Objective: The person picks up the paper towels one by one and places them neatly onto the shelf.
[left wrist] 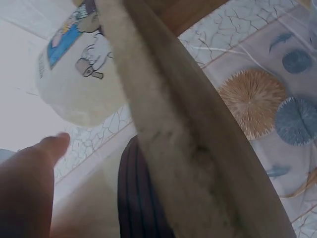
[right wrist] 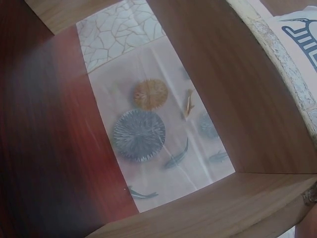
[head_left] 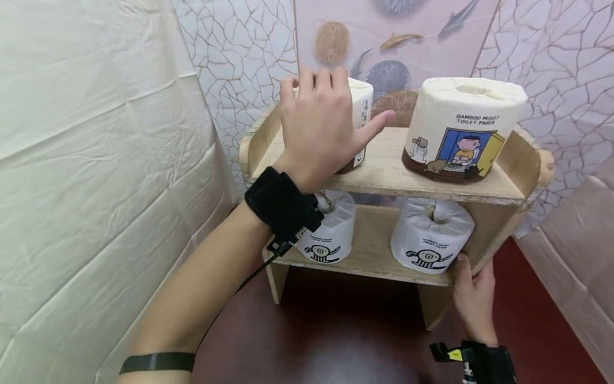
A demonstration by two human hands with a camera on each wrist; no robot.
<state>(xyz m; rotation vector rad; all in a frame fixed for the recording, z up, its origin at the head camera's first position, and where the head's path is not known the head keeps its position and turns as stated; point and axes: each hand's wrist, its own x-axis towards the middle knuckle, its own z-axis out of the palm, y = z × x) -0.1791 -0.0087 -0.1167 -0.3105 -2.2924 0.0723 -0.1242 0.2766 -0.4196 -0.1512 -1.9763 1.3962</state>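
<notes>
My left hand [head_left: 321, 120] lies over a cream-wrapped toilet roll [head_left: 363, 101] on the upper board of a wooden shelf [head_left: 384, 178], covering most of it. Its thumb points off to the right, apart from the roll; where the fingertips touch is hidden. To the right of that hand stands another cream toilet roll [head_left: 460, 128] with a cartoon print, also visible in the left wrist view. Low on the right, my right hand [head_left: 475, 298] grips the shelf's side board, thumb at the front near a white toilet roll [head_left: 431, 234]. Its other fingers are mostly hidden.
A second white toilet roll [head_left: 331, 229] stands at the left of the lower board, partly behind the left wrist strap. The shelf stands on a dark red surface [head_left: 336, 330]. Pale cloth [head_left: 96, 160] hangs at the left, and a patterned backdrop [head_left: 235, 53] rises behind.
</notes>
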